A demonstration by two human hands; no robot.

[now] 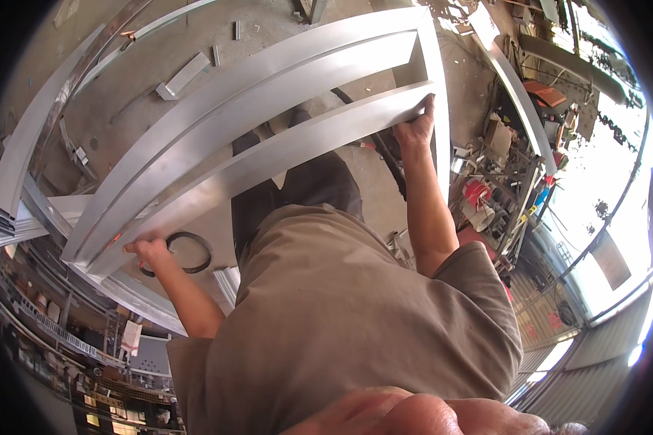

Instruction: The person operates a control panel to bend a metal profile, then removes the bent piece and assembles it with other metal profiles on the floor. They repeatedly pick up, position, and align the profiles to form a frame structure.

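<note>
A long silver-white metal bar point(297, 150), which looks like an aluminium profile, runs across in front of my legs. My right hand point(416, 132) grips its right end, thumb against the near face and the other fingers mostly hidden. At the left end, my left hand point(149, 251) holds the bar's lower edge, its fingers partly out of sight. Around the bar stands a large frame point(218, 101) of the same pale metal, with wide rails on the far side. The bar's right end lies close beside the frame's right upright point(440, 109); whether they are joined I cannot tell.
On the concrete floor lie a short metal offcut point(183, 76) and a black coil point(207, 254). Long metal strips point(47, 138) curve along the left. Cluttered shelving with tools and a red reel point(477, 191) stands at the right. More racks point(58, 319) line the lower left.
</note>
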